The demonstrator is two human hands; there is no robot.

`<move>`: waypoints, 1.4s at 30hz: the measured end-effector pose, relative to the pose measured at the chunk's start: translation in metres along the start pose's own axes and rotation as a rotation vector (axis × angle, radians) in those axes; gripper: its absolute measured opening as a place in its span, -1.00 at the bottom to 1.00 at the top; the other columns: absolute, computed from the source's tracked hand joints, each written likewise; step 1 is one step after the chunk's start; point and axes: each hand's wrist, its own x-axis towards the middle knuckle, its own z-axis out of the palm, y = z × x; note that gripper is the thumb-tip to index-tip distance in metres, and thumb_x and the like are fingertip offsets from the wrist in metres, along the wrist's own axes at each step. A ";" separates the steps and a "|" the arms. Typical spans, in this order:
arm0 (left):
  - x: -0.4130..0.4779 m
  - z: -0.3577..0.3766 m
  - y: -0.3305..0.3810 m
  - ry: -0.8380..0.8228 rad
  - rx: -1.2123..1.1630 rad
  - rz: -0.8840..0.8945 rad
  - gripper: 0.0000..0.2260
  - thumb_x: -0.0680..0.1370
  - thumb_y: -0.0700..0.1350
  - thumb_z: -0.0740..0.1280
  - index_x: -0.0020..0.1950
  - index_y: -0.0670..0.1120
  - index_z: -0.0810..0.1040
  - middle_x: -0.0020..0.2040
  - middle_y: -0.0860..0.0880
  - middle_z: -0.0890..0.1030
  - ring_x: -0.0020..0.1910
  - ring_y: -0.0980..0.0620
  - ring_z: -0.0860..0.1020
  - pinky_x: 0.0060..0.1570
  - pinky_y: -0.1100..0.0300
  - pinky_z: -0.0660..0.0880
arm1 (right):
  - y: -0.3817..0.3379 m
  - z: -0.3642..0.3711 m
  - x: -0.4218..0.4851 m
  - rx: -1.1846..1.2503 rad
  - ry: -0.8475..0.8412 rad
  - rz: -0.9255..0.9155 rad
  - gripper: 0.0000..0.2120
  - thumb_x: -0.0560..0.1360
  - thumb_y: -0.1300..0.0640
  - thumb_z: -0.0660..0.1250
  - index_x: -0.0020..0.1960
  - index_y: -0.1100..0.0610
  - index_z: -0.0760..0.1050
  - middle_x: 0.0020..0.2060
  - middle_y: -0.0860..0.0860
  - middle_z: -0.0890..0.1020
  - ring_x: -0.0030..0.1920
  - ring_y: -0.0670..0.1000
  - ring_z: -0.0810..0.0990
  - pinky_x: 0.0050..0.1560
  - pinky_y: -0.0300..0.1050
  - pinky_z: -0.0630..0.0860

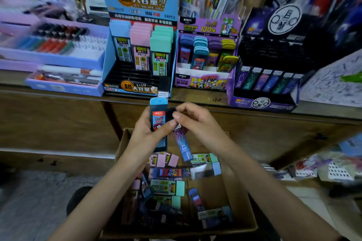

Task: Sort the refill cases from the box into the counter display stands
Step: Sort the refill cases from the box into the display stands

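While the box (242, 193) of loose cases (168, 188) sits below | left hand (145, 135) grips blue-capped case (158, 119) upright | right hand (195, 121) pinches purple case (183, 145) beside it | blue stand (106, 64), purple stand (207, 25), dark stand (262, 101) line the tabletop (195, 97) beyond.

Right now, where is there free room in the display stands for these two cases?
Blue stand: empty black slots ahead of its cases. Purple stand: bare white front row. Dark stand: open slots below its case row. Purple's back rows are packed.
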 end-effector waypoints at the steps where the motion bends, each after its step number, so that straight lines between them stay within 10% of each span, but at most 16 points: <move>1: 0.003 -0.003 0.004 0.000 0.006 0.019 -0.65 0.35 -0.16 0.40 0.12 -0.05 0.48 -0.12 0.05 0.64 -0.10 0.13 0.61 -0.11 0.30 0.54 | -0.008 -0.001 0.005 -0.007 -0.033 -0.002 -0.88 0.55 0.20 0.27 -0.13 0.04 0.50 -0.25 -0.06 0.55 -0.18 -0.13 0.52 -0.13 -0.22 0.46; 6: 0.015 -0.024 0.023 0.042 0.056 0.090 -0.67 0.37 -0.06 0.40 0.12 -0.03 0.51 -0.10 0.07 0.66 -0.10 0.16 0.61 -0.12 0.35 0.51 | -0.048 -0.007 0.034 -0.170 -0.127 -0.082 -0.92 0.55 0.24 0.27 -0.11 0.13 0.50 -0.27 -0.03 0.53 -0.27 -0.10 0.52 -0.22 -0.07 0.53; 12: 0.021 -0.046 0.038 0.118 0.011 0.088 -0.82 0.47 0.00 0.27 0.01 -0.03 0.49 -0.29 0.04 0.61 -0.38 0.15 0.51 -0.35 0.36 0.47 | -0.091 -0.043 0.067 -0.162 0.188 -0.210 -0.86 0.53 0.23 0.31 -0.16 0.03 0.49 -0.34 -0.09 0.54 -0.34 -0.15 0.52 -0.28 -0.19 0.54; 27: 0.030 -0.017 0.040 -0.008 0.041 0.099 -0.77 0.48 0.03 0.24 0.05 -0.07 0.48 -0.27 0.03 0.59 -0.34 0.12 0.51 -0.28 0.34 0.49 | -0.101 -0.176 0.031 -0.452 0.559 -0.272 -0.89 0.55 0.17 0.29 -0.05 -0.04 0.43 -0.41 -0.13 0.61 -0.28 -0.08 0.60 -0.22 -0.16 0.54; 42: 0.030 0.014 0.039 -0.059 0.097 0.070 -0.74 0.46 0.06 0.24 0.09 -0.01 0.49 -0.26 0.04 0.62 -0.31 0.14 0.55 -0.26 0.34 0.51 | -0.054 -0.169 0.003 -0.568 0.466 -0.215 -0.71 0.53 0.16 0.32 -0.10 -0.27 0.44 -0.24 -0.23 0.58 -0.23 -0.24 0.59 -0.20 -0.44 0.46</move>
